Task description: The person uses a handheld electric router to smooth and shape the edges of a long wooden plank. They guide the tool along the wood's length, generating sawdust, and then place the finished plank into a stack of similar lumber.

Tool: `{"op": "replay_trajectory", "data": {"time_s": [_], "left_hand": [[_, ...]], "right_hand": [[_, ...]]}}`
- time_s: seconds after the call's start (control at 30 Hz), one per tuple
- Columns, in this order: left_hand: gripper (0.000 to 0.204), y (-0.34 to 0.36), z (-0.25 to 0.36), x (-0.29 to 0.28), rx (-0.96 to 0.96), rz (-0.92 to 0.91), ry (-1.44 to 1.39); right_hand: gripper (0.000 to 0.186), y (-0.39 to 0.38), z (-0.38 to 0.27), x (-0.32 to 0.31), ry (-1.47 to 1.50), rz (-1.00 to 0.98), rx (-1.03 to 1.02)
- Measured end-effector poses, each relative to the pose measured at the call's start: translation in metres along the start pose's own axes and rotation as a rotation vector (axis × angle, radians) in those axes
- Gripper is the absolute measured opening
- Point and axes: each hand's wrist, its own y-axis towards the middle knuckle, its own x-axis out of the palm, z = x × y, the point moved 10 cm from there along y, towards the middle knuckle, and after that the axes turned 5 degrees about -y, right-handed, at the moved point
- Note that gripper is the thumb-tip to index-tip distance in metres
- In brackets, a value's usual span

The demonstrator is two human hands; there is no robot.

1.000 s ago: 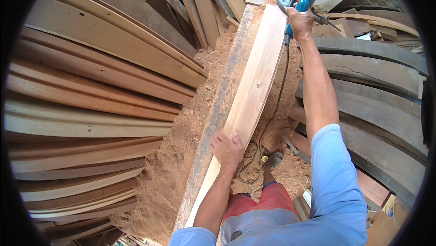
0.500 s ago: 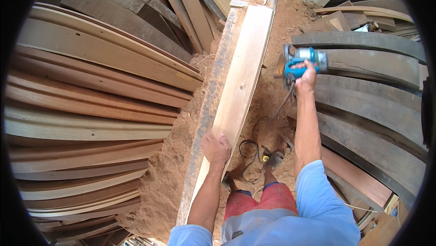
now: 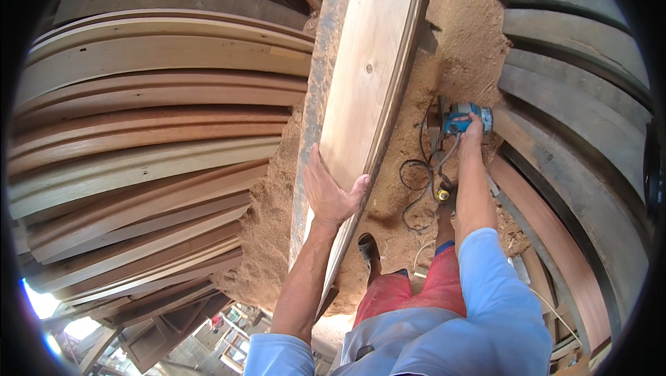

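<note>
My left hand (image 3: 334, 194) lies flat across a long pale board (image 3: 378, 36), fingers spread toward its left edge and thumb toward its right. The board has a small knot and a grooved right edge. It rests on a worn, paint-marked wooden bench beam (image 3: 316, 109). To the right, my right hand (image 3: 472, 132) is closed round the handle of a teal router (image 3: 485, 118), held low on its side near the sawdust-covered ground. Its dark cord (image 3: 416, 165) loops down beside it. The router's bit cannot be made out.
Stacked moulded boards (image 3: 159, 126) fan out on the left. Grey weathered planks (image 3: 562, 78) and a reddish plank (image 3: 541, 230) lie on the right. Sawdust (image 3: 458, 22) covers the ground. A small yellow and black round object (image 3: 442, 195) lies near my feet.
My right hand has lowered the router toward the ground, closer to my body. My left hand has turned on the board, its fingers now spread wider. The view has shifted nearer.
</note>
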Motion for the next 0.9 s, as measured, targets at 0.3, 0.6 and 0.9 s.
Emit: {"op": "replay_trajectory", "data": {"time_s": [0.3,0.6,0.9], "left_hand": [[0.109,0.002,-0.004,0.014,0.009,-0.041,-0.007],[0.100,-0.010,-0.024,0.016,0.032,0.033,-0.092],[0.081,0.000,-0.016,0.008,-0.071,0.031,-0.020]], "right_hand": [[0.010,0.033,0.030,-0.055,-0.095,0.022,0.110],[0.017,-0.060,0.061,-0.147,-0.342,0.038,0.133],[0.039,-0.162,-0.016,-0.152,-0.902,-0.084,-0.105]]}}
